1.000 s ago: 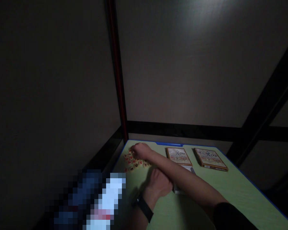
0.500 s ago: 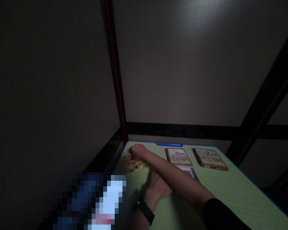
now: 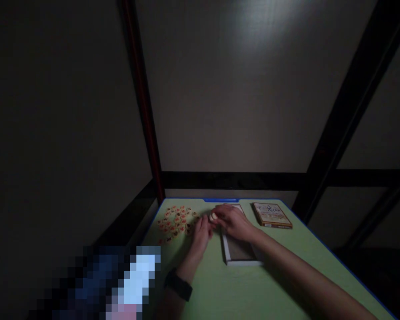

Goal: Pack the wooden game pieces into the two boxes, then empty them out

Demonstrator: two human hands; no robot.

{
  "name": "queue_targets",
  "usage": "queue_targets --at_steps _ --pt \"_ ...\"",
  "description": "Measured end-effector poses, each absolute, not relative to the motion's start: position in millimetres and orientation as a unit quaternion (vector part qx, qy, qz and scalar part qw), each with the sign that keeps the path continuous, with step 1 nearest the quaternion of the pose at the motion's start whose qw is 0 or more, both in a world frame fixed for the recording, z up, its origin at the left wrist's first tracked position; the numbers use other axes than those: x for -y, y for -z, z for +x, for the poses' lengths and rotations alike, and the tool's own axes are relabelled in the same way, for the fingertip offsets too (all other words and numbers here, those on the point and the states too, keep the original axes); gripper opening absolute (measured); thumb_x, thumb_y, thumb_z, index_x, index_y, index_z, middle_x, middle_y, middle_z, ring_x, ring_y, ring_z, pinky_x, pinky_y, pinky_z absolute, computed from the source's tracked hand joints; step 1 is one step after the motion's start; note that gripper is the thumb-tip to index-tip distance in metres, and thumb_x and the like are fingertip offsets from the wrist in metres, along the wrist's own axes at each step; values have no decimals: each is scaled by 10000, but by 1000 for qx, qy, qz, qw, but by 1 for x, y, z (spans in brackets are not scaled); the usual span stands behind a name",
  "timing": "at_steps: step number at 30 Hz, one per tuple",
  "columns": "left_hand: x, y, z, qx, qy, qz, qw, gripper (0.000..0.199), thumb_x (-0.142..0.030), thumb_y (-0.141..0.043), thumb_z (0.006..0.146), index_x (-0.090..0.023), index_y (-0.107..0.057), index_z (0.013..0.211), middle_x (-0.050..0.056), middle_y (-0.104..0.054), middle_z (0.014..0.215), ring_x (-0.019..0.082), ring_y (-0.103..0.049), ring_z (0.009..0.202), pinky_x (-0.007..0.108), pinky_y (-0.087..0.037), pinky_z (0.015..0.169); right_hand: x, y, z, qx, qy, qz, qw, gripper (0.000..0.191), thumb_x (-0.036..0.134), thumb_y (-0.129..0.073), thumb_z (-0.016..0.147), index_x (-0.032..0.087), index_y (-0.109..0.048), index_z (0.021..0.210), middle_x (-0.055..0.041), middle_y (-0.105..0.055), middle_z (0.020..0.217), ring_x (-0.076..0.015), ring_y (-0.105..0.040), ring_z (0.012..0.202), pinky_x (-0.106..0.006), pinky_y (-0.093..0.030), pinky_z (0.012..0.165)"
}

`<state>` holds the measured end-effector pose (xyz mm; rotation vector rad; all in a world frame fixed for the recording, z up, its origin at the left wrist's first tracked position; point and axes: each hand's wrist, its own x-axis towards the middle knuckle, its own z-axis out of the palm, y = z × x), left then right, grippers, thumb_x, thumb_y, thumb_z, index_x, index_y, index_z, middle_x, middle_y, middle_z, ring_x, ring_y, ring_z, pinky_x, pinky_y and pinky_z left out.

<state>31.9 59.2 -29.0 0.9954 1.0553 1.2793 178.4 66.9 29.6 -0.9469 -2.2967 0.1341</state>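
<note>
Round pale chess pieces with red and dark characters lie loosely at the table's far left. My left hand, with a dark watch on its wrist, rests just right of them, fingers together; what it holds, if anything, is hidden. Beside its fingertips my right hand pinches one or more pale pieces. Under and beyond the right hand is an open, shallow box with a white rim and a brown inside. Part of a printed box lid shows behind that hand.
A closed printed box lies at the back right of the green table. A blue clip-like strip sits on the far edge, close to the wall. A pixelated area covers the lower left.
My right hand has moved from the far-left pieces to beside my left hand, and the arms are uncrossed. More of the pieces and the open box now show. The view has shifted.
</note>
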Motion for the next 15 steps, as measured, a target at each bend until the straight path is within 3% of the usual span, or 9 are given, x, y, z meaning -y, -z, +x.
queue_targets --at_steps 3,6,10,15 --pt "-51 24 37 -388 -531 390 644 569 -704 -694 648 -166 -579 795 -28 -556 660 81 -470 568 198 -351 566 -49 -16 195 873 -46 -344 341 175 194 -576 907 171 -675 1049 -109 -717 967 -216 -638 907 -341 -482 821" --pt "-43 20 39 -363 -517 406 660 614 -675 -801 507 -148 -602 751 -39 -538 648 57 -441 567 177 -331 547 -40 -9 198 868 -55 -344 355 210 191 -571 905 173 -660 1094 -108 -717 983 -224 -636 920 -357 -490 831" --pt "-43 18 37 -339 -521 409 668 552 -563 -862 504 -139 -667 800 -21 -567 690 56 -447 588 181 -348 555 -43 -11 202 831 -123 -372 396 303 159 -632 843 196 -647 1144 -73 -724 987 -207 -653 917 -337 -504 833" --pt "-44 19 31 -321 -535 418 660 485 -455 -862 570 -135 -698 896 50 -660 828 107 -570 699 215 -424 627 -53 -20 216 818 -174 -374 401 272 -5 -579 748 175 -705 908 -50 -725 898 -175 -656 829 -270 -496 740"
